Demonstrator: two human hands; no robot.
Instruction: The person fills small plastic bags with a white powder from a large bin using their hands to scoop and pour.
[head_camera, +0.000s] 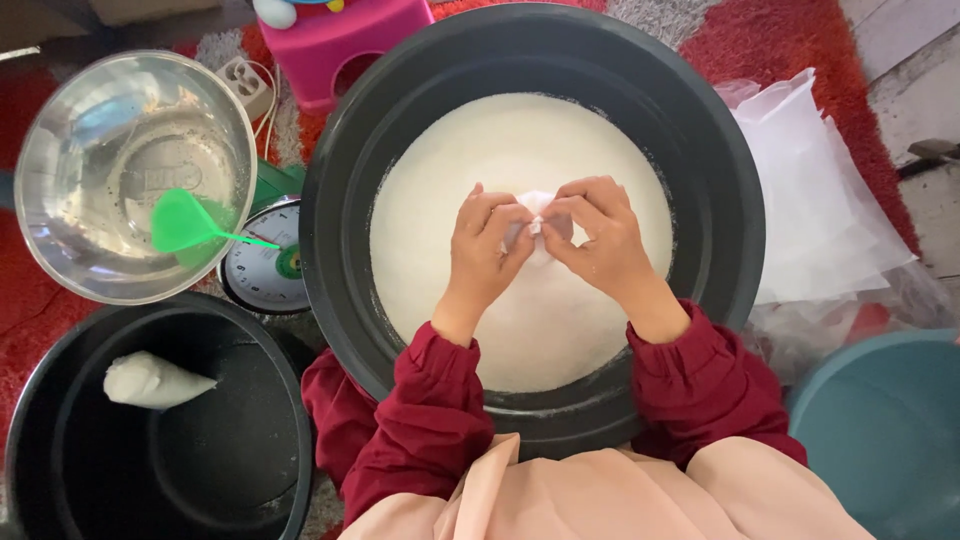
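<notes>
Small plastic bag (537, 212): clear, crumpled at the mouth, held over the middle of the large black basin (700, 130). Left hand (487, 245) and right hand (598, 235) both pinch its top, fingers closed on it. Basin holds white grain (450, 170). Smaller black tub (60, 440): 1 filled, tied bag (152, 381). Steel bowl (60, 130): green scoop (185, 224).
</notes>
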